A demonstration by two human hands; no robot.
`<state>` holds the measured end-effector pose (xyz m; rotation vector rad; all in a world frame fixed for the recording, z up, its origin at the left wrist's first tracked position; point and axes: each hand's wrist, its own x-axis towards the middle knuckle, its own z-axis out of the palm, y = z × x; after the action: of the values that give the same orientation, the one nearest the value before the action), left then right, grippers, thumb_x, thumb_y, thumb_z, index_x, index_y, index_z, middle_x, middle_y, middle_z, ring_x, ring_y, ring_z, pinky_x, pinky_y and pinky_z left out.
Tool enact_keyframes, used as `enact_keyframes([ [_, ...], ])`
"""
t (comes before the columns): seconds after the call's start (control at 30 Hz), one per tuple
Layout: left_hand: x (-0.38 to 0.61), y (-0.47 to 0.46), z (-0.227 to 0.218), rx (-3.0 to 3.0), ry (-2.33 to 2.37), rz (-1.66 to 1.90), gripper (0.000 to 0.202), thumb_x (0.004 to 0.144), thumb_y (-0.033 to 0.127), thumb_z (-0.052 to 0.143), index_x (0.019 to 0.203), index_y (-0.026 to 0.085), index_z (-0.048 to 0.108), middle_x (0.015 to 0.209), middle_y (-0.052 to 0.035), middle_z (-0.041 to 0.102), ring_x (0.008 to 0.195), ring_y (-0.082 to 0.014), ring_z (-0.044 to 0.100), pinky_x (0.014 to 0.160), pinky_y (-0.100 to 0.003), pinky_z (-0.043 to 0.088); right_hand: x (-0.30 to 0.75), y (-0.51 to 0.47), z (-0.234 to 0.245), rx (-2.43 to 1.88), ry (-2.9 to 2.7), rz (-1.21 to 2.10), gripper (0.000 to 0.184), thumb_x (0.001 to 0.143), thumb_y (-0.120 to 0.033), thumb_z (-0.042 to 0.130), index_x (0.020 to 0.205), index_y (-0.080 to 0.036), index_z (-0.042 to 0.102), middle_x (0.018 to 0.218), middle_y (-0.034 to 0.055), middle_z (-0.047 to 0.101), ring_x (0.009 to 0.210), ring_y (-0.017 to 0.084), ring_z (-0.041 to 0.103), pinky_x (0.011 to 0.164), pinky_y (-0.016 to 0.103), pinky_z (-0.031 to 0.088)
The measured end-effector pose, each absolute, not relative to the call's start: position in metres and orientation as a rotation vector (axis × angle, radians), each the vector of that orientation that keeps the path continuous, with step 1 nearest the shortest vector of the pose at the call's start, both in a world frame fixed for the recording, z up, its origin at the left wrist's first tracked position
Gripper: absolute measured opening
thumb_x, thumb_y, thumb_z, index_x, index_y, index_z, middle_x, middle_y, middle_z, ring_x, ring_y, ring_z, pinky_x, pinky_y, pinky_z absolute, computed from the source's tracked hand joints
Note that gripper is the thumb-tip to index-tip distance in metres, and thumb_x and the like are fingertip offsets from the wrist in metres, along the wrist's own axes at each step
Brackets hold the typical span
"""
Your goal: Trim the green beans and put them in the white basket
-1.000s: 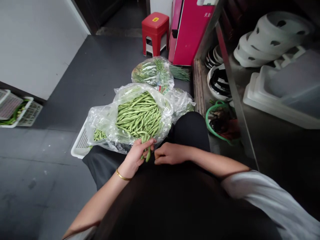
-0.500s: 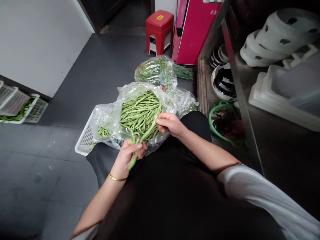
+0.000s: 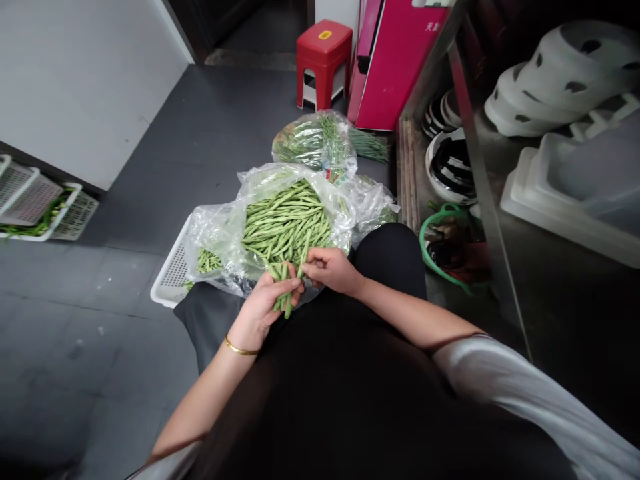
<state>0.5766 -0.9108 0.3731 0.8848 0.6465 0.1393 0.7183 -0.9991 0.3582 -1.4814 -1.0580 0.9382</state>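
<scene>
Step in hand, by my reading: gathering beans into a bunch.

Your left hand [image 3: 264,303] is curled shut around a small bundle of green beans [image 3: 283,293]; the free ends stick out below your fingers, over your dark lap. A gold bracelet [image 3: 239,348] sits on that wrist.

Your right hand [image 3: 327,269] is just beside the left, nearly touching it. Thumb and fingers pinch 1 long bean [image 3: 303,257], which runs up from your grip onto the heap in the bag.

The supply: an open clear plastic bag of beans [image 3: 285,223], directly beyond both hands, its near edge touching your knees. It lies on a white slotted basket [image 3: 173,277], beyond and left of your left hand. A few loose beans show in the bag's left fold.

Farther beyond the hands: a 2nd bag [image 3: 313,143] of thinner green stalks, then a red stool [image 3: 324,57] and a pink cabinet [image 3: 395,67]. Right of your right hand, a metal shelf [image 3: 467,133] with stacked bowls and trays. Far left, more white baskets [image 3: 40,210] on the floor.

Judgement on the next move: the pinched bean needs to come clear of the heap and line up with the bundle. Your left grip must loosen enough to admit it without dropping the rest.
</scene>
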Motion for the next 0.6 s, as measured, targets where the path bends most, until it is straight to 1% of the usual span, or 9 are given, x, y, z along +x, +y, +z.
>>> enact_keyframes([
  [0.07, 0.576, -0.914, 0.373, 0.908, 0.658, 0.125, 0.018, 0.064, 0.016, 0.071, 0.069, 0.013, 0.053, 0.054, 0.0024, 0.054, 0.04, -0.0065, 0.048, 0.038, -0.016, 0.035, 0.717, -1.001, 0.359, -1.619, -1.415, 0.535, 0.021, 0.079, -0.028, 0.047, 0.061, -0.018, 0.044, 0.057, -0.0015, 0.049, 0.054, 0.009, 0.046, 0.051, 0.022, 0.033],
  [0.13, 0.576, -0.916, 0.373, 0.923, 0.692, 0.114, 0.017, 0.063, 0.016, 0.07, 0.066, 0.013, 0.054, 0.053, 0.0022, 0.054, 0.039, -0.0057, 0.047, 0.037, -0.016, 0.033, 0.719, -1.002, 0.361, -1.663, -1.728, 0.191, 0.022, 0.081, -0.024, 0.044, 0.06, -0.017, 0.046, 0.06, 0.0001, 0.049, 0.056, 0.01, 0.044, 0.05, 0.023, 0.028],
  [0.2, 0.576, -0.917, 0.373, 0.928, 0.731, 0.104, 0.016, 0.063, 0.016, 0.068, 0.066, 0.013, 0.053, 0.053, 0.0015, 0.055, 0.038, -0.0057, 0.047, 0.036, -0.016, 0.033, 0.723, -1.002, 0.364, -1.658, -1.923, -0.019, 0.021, 0.083, -0.022, 0.042, 0.064, -0.017, 0.05, 0.062, 0.0008, 0.05, 0.055, 0.01, 0.043, 0.049, 0.024, 0.025],
  [0.3, 0.577, -0.918, 0.374, 0.869, 0.766, 0.181, 0.016, 0.063, 0.016, 0.066, 0.067, 0.014, 0.051, 0.048, 0.0037, 0.052, 0.035, -0.0056, 0.043, 0.035, -0.017, 0.031, 0.726, -1.001, 0.37, -1.61, -2.025, -0.189, 0.024, 0.088, -0.024, 0.04, 0.069, -0.016, 0.052, 0.064, 0.001, 0.051, 0.057, 0.01, 0.045, 0.051, 0.025, 0.026],
  [0.37, 0.577, -0.919, 0.376, 0.788, 0.786, 0.26, 0.017, 0.062, 0.014, 0.065, 0.069, 0.016, 0.049, 0.045, 0.0062, 0.047, 0.034, -0.0055, 0.041, 0.036, -0.017, 0.031, 0.725, -1.0, 0.37, -1.562, -2.071, -0.23, 0.026, 0.09, -0.027, 0.038, 0.074, -0.016, 0.054, 0.066, 0.0013, 0.051, 0.059, 0.011, 0.047, 0.053, 0.024, 0.028],
  [0.43, 0.577, -0.918, 0.379, 0.718, 0.82, 0.332, 0.019, 0.061, 0.013, 0.064, 0.07, 0.017, 0.047, 0.044, 0.0075, 0.045, 0.034, -0.0053, 0.039, 0.036, -0.016, 0.031, 0.721, -0.999, 0.367, -1.515, -2.139, -0.203, 0.026, 0.091, -0.029, 0.037, 0.078, -0.016, 0.055, 0.068, 0.0016, 0.052, 0.06, 0.011, 0.048, 0.053, 0.024, 0.028],
  [0.53, 0.578, -0.916, 0.384, 0.701, 0.834, 0.422, 0.019, 0.066, 0.015, 0.063, 0.07, 0.018, 0.044, 0.046, 0.0067, 0.047, 0.035, -0.0049, 0.039, 0.038, -0.016, 0.032, 0.715, -0.997, 0.359, -1.475, -2.133, 0.002, 0.024, 0.089, -0.03, 0.042, 0.074, -0.016, 0.054, 0.066, 0.0013, 0.053, 0.058, 0.011, 0.047, 0.052, 0.023, 0.028],
  [0.6, 0.578, -0.914, 0.388, 0.774, 0.799, 0.491, 0.018, 0.07, 0.018, 0.064, 0.073, 0.017, 0.046, 0.048, 0.0058, 0.049, 0.037, -0.0051, 0.041, 0.039, -0.016, 0.034, 0.713, -0.996, 0.354, -1.551, -1.89, 0.219, 0.024, 0.087, -0.029, 0.044, 0.068, -0.016, 0.052, 0.063, 0.0006, 0.052, 0.056, 0.009, 0.046, 0.051, 0.021, 0.03],
])
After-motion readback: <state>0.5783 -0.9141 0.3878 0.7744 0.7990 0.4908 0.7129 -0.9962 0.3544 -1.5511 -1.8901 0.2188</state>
